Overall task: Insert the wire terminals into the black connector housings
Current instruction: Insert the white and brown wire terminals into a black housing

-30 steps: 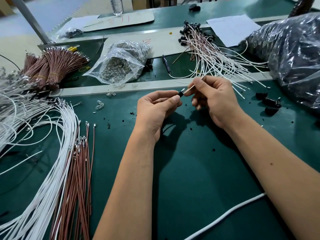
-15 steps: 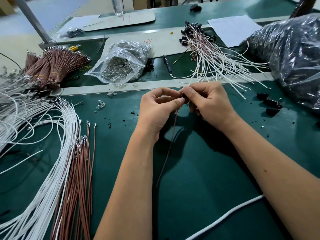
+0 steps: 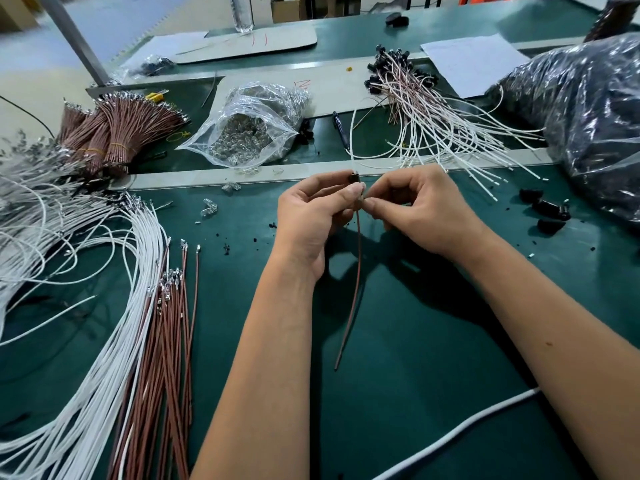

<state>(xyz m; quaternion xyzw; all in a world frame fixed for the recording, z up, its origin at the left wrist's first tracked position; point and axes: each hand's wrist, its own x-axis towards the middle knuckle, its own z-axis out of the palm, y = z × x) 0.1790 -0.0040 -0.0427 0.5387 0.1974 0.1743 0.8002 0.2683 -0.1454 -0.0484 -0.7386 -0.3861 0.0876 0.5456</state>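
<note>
A dark green work mat [image 3: 398,393] is laid over the bench, and a pale strip [image 3: 194,180] is run across it just beyond the hands. Above the mat's middle, a small black connector housing [image 3: 354,176] is pinched between the thumb and curled fingers of the left hand [image 3: 311,220]. The top end of a brown wire [image 3: 353,299] is pinched by the fingertips of the right hand [image 3: 426,213] directly beside the housing; the rest of the wire is let hang down toward the mat. Whether the terminal is seated in the housing cannot be told.

At the left, long white wires [image 3: 104,341] are spread in loops, with loose brown terminated wires [image 3: 173,358] laid beside them. Banded bundles of brown wire [image 3: 114,133] are stacked at the far left. A clear plastic bag of small clear parts [image 3: 242,136] is set beyond the strip, and a heap of finished wire assemblies with black housings [image 3: 426,112] is fanned out to its right. A large dark plastic bag [image 3: 588,126] is seen at the right edge, with loose black housings [image 3: 549,209] on the mat just before it. A white paper sheet [image 3: 474,64] and a cardboard sheet [image 3: 249,45] are laid farther back. A thick white cable [image 3: 460,434] is laid across the near right corner. A pale floor [image 3: 138,19] is seen beyond the bench.
</note>
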